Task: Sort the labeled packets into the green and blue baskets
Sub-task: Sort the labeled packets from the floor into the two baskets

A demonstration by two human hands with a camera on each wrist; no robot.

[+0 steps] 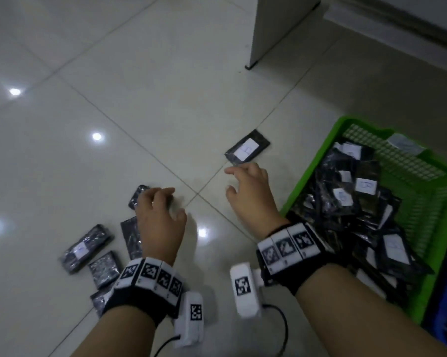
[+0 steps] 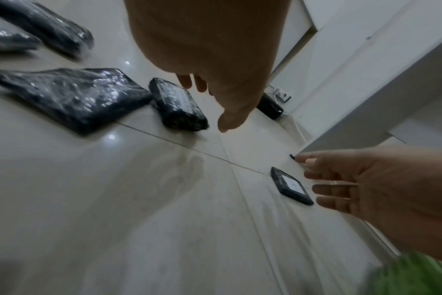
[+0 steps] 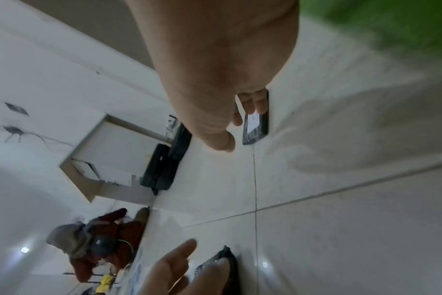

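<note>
A black packet with a white label point(image 1: 248, 148) point(image 3: 255, 127) lies alone on the tiled floor. My right hand point(image 1: 232, 180) point(image 3: 237, 123) hovers just short of it with fingers spread, holding nothing. My left hand point(image 1: 171, 202) point(image 2: 207, 103) hangs with relaxed fingers over another black packet point(image 1: 140, 195) point(image 2: 179, 103), not gripping it. More loose packets point(image 1: 86, 248) lie to the lower left. The green basket point(image 1: 317, 155) on the right holds several labeled packets point(image 1: 358, 202). A corner of the blue basket point(image 1: 446, 292) shows at the bottom right.
A white furniture panel point(image 1: 276, 29) stands on the floor beyond the lone packet. Black cases point(image 3: 164, 165) lie by the far wall, and a person in reddish clothes point(image 3: 99, 239) is low down in the distance. Cables trail from both wrist cameras.
</note>
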